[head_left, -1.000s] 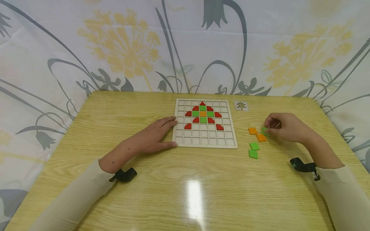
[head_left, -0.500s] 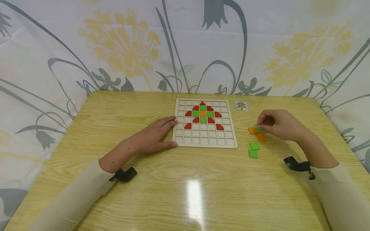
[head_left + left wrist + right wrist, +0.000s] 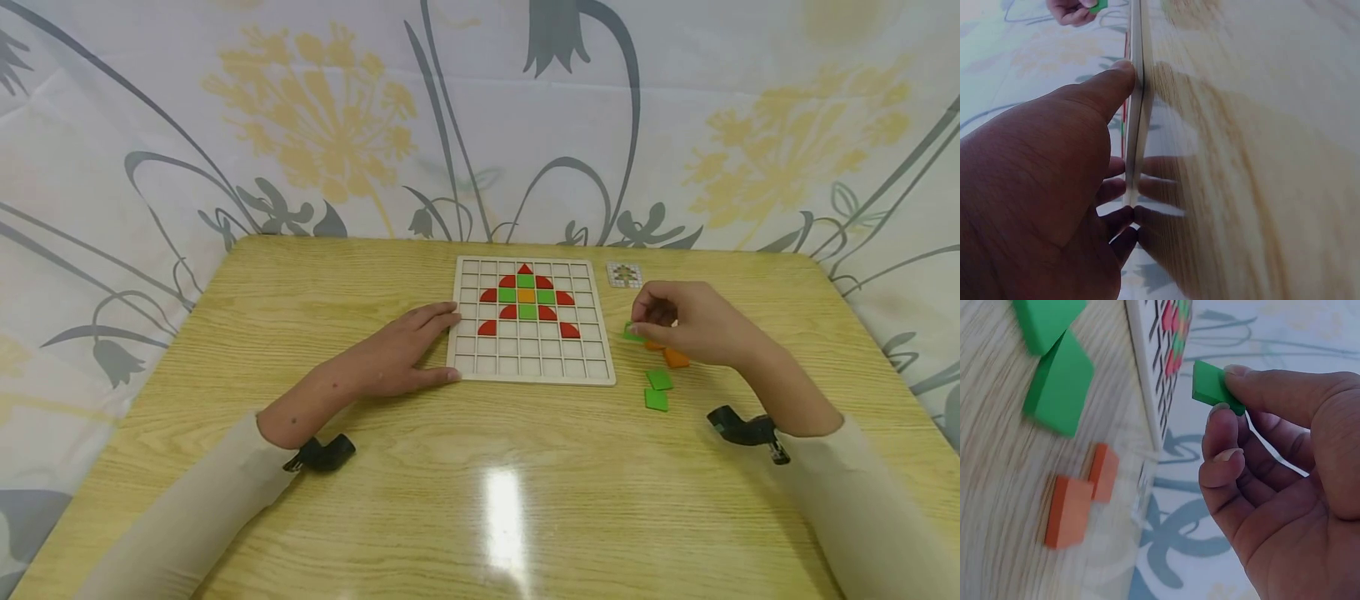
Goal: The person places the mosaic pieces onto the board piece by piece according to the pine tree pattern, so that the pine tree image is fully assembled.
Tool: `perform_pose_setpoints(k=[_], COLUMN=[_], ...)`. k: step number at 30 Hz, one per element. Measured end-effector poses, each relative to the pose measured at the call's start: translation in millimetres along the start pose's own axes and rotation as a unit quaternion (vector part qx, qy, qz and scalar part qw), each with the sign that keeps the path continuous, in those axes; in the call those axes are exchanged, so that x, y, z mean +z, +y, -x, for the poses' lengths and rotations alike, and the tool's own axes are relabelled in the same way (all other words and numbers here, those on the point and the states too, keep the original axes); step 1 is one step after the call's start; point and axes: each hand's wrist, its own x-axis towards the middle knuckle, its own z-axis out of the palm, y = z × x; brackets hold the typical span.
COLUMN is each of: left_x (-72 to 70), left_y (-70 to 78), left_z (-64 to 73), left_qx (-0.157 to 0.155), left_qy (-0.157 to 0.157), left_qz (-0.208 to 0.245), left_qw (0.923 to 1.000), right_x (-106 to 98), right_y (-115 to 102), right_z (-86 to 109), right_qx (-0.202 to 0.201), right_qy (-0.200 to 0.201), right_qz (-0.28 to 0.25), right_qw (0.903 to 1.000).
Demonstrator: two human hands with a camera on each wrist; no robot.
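My right hand pinches a green square tile between thumb and fingertips, held above the table right of the board. My left hand rests at the left edge of a pale wooden grid board, its fingers fairly straight and touching the frame. On the board, red, green and orange tiles form a symmetrical pattern, with a red triangle at the top and an orange square in the centre. Beneath the right hand lie orange tiles, one partly covered in the head view. Two green tiles lie nearer the front.
A small printed pattern card lies right of the board's far corner. The wooden table ends at a flower-patterned cloth behind. Each wrist wears a black camera mount.
My right hand has moved left with the green tile, from the far side of the loose tiles across the orange ones towards the board. My left hand and the board have not moved.
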Motion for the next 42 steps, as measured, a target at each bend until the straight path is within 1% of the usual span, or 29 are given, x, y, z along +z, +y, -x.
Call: perform_pose_setpoints(k=[5,10,15,23,27,30,36,42], left_x=[0.2,-0.8,-0.9,-0.6,-0.3,0.1,0.1,-0.1], left_y=[-0.2,0.5,0.4,0.0,-0.5,-0.9,-0.9,-0.9], left_z=[-0.3,0.6,0.2,-0.2,-0.3,-0.3,-0.4,-0.3], left_qx=[-0.001,0.001,0.001,0.009,0.010,0.009,0.008,0.007], left_qy=[0.001,0.000,-0.002,0.004,0.005,0.005,0.003,0.003], left_qz=[0.001,0.006,0.007,0.005,0.007,0.008,0.008,0.008], left_qw=[1.0000,1.0000,1.0000,0.9999,0.9999,0.9999,0.9999,0.9999], right_x=[6,13,19,30,36,40,48,57], right_y=[-11,-20,-25,-34,-39,-44,-48,-52], right_z=[-10.8,-21.5,-30.7,-42.8,-48.9,-53.0,-62.4,-72.7], right_qx=[-0.005,-0.013,-0.023,-0.028,-0.032,-0.030,-0.021,-0.038], right_qy=[-0.007,-0.012,-0.017,-0.031,-0.034,-0.039,-0.038,-0.036], right_qz=[-0.011,-0.010,-0.010,-0.018,-0.029,-0.038,-0.031,-0.032], right_qw=[0.9999,0.9998,0.9995,0.9990,0.9985,0.9981,0.9986,0.9981])
